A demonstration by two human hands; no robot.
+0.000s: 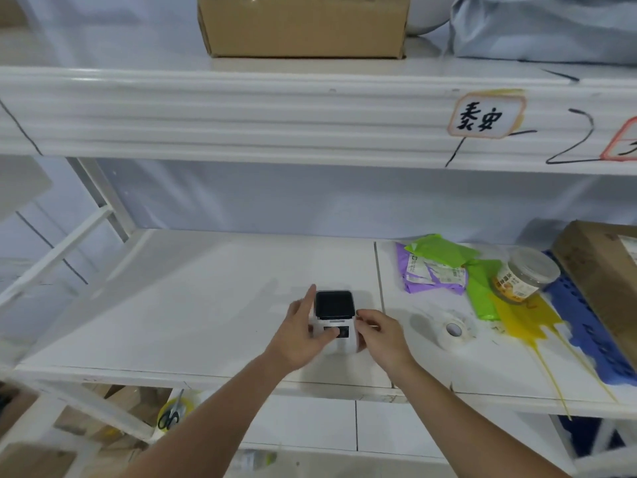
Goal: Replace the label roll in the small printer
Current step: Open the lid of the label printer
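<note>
A small white printer (339, 322) with a dark top lid stands on the white shelf (193, 305), near its front edge. My left hand (303, 331) wraps its left side, thumb pressed on the front panel and fingers stretched up along the side. My right hand (377, 334) touches the printer's right side with curled fingers. A white label roll (454, 330) lies flat on the shelf, about a hand's width to the right of my right hand.
Right of the roll lie purple and green mailer bags (444, 267), a plastic jar (524, 277), a yellow bag, a blue crate (586, 326) and a cardboard box (603, 270). Another box (303, 25) sits on the upper shelf. Scissors (170, 414) lie below.
</note>
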